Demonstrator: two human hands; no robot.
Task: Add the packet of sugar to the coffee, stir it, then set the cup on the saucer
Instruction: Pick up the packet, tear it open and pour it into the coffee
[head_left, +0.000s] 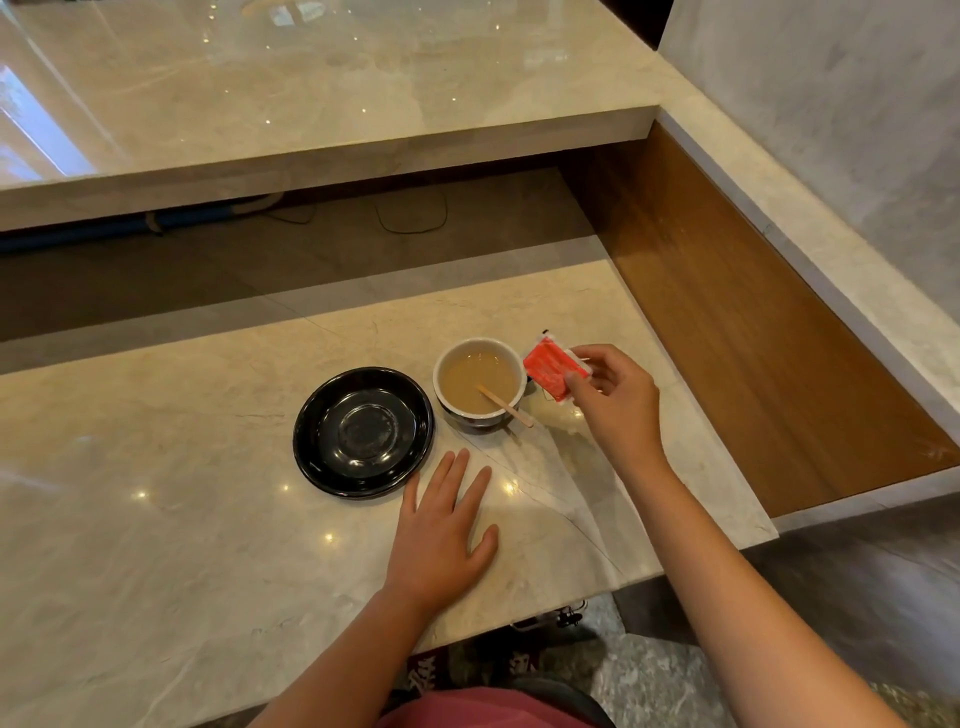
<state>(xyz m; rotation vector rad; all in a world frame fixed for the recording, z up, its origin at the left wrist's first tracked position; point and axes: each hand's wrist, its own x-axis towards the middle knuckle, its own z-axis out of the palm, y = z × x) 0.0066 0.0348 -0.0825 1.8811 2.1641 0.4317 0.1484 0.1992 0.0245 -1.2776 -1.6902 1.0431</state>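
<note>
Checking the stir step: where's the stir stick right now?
In the head view, the wooden stir stick leans in the coffee cup, over its near-right rim, right of the black saucer.

Glossy black round saucer (362, 431) sits on the pale marble counter (156, 519). White ceramic cup of milky coffee (479, 382) stands just right of it, apart from it. Flat wooden stir stick (506, 406) rests in the cup, leaning over its near-right rim. Red and white sugar packet (555, 368) is held just right of the cup by the right hand (615, 397). Left hand (441, 530) lies flat on the counter, in front of the saucer and cup.
</note>
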